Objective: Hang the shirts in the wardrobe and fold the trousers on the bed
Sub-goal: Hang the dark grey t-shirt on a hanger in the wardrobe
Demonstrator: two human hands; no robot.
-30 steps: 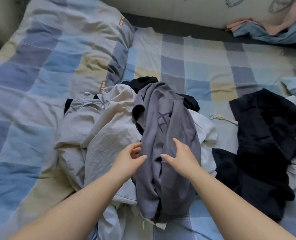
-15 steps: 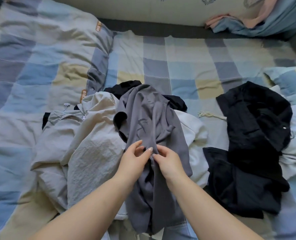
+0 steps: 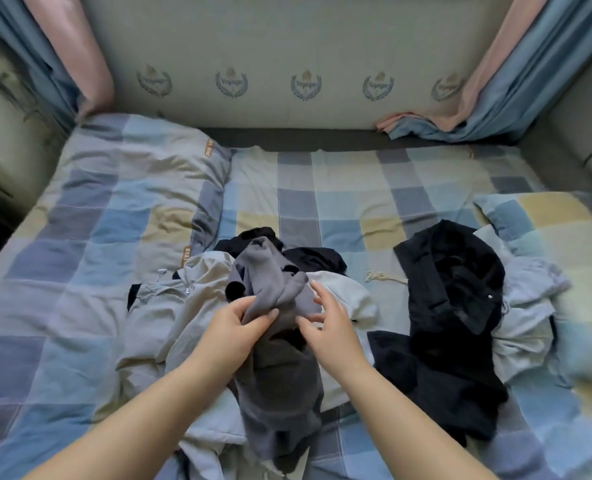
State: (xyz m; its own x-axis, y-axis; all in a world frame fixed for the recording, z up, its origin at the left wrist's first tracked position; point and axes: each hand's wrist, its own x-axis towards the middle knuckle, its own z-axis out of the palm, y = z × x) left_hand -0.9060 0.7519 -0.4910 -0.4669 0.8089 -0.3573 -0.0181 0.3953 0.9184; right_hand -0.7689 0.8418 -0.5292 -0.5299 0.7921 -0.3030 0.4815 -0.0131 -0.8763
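From my seat at the feed, the grey garment (image 3: 274,292) lay draped over the top of the clothes pile at the middle of the bed (image 3: 339,209), running from about twelve o'clock of the pile down toward six, where its lower half hung over the pale trousers (image 3: 190,320). The left hand (image 3: 234,327) had its fingers curled round a bunched fold of the grey cloth — thumb on top, fingertips tucked under. The right hand (image 3: 325,323) sat at three o'clock of that fold, fingers spread apart and only loosely bent, touching the fabric at most; I could not tell whether it held any.

I judged the garment soft, light and limp — it would sag and twist from any single grip, not slide. Whether it was a shirt I could not say for sure while it was crumpled. I would have taken it at two well-separated points along a seam or the shoulders, so it opened flat. A black garment (image 3: 450,306) lay at three o'clock, well apart.
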